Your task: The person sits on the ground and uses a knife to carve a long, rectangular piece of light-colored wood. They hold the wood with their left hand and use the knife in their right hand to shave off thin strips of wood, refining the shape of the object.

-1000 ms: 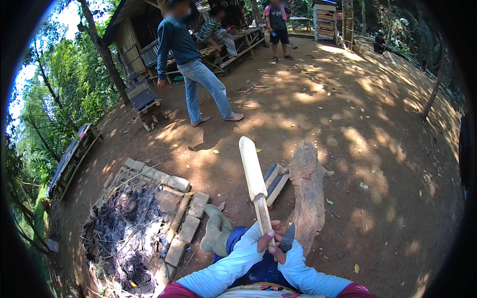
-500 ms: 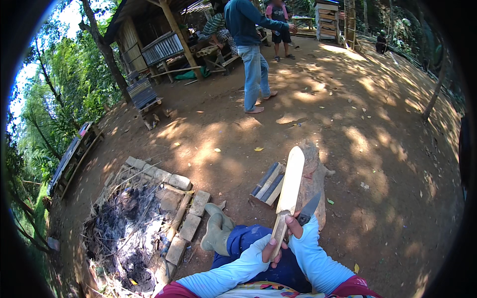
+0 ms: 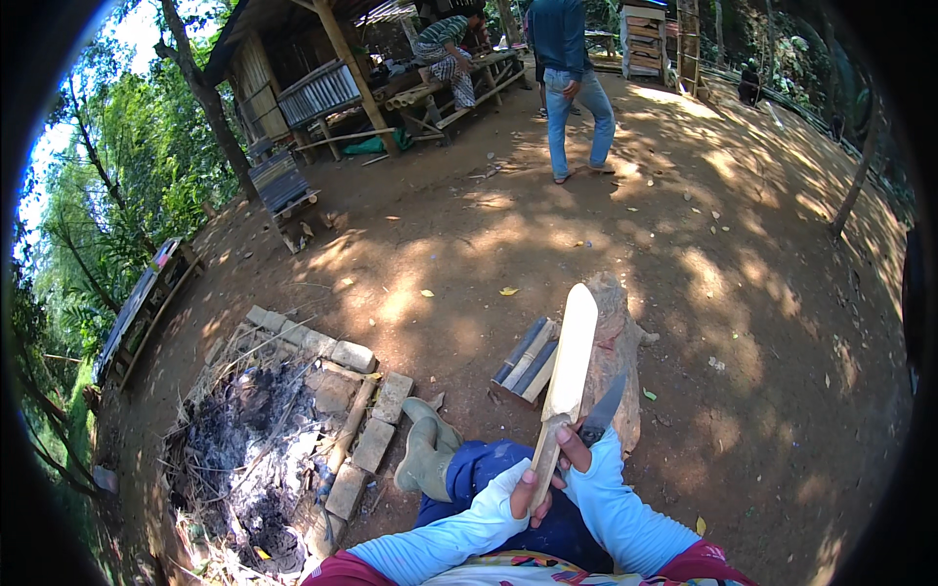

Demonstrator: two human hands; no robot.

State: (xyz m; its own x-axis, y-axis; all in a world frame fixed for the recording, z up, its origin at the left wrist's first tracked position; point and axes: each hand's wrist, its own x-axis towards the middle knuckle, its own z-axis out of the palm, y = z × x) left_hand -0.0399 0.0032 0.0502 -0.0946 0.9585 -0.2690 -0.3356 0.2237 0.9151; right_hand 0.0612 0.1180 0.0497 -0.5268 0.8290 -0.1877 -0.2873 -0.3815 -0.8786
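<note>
Outdoors, on bare dirt ground (image 3: 684, 293) with dappled shade. Left hand (image 3: 528, 491), in a light blue sleeve, is wrapped around the narrow lower end of a pale carved wooden piece (image 3: 565, 376), shaped like a flat paddle; the piece stands nearly upright, tilted slightly to the right, with its rounded broad end uppermost. Right hand (image 3: 576, 451) sits just beside and above the left, fingers curled about a knife (image 3: 601, 415) whose dark blade points up and to the right, lying close against the right edge of the wooden piece just above the grip; whether the blade edge touches the wood cannot be told. Both hands are closed on what they hold. Behind the wooden piece lies a rough log (image 3: 620, 352), running away from the person, and to its left a small stack of split wood slats (image 3: 528, 361) rests on the ground. Person is seated, in blue trousers, with a green rubber boot (image 3: 425, 454) at lower left of the hands. Further left: a fire pit (image 3: 244, 449) of grey ash and charred sticks, bordered by bricks (image 3: 376, 430). In the background a second person in jeans (image 3: 576, 88) stands on the dirt, and another sits on a bench (image 3: 459, 88) under an open wooden shelter (image 3: 303, 68).
</note>
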